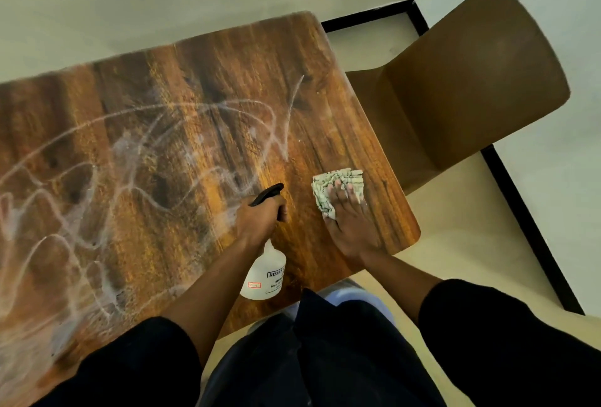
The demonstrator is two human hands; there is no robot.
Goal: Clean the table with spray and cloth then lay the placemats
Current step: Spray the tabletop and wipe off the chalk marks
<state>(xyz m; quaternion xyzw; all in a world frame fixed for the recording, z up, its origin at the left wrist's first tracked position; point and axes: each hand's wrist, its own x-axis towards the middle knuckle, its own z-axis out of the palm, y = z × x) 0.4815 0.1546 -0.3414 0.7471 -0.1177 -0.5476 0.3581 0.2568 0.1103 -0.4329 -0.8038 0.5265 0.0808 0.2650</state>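
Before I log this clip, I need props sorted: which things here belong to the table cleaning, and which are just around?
Part of the job:
- spray bottle, gripped by the left hand
- cloth, pressed flat under the right hand
- wooden table, streaked with white marks

Just there:
- brown chair beside the table

No placemats in view.

The light is soft, warm and moderately dim, with no hard shadows; a faint sheen lies on the wooden table [325, 107] near its middle, brightest just beside the black nozzle of the spray bottle [265, 271]. The wide-angle lens bends straight lines, so the table's edges and the dark floor strip [533, 231] curve toward the picture's borders. Motion blur smears the far table edge, the brown chair [471, 81] and the white streaks [97, 179], while the near sleeves are dark with little detail.
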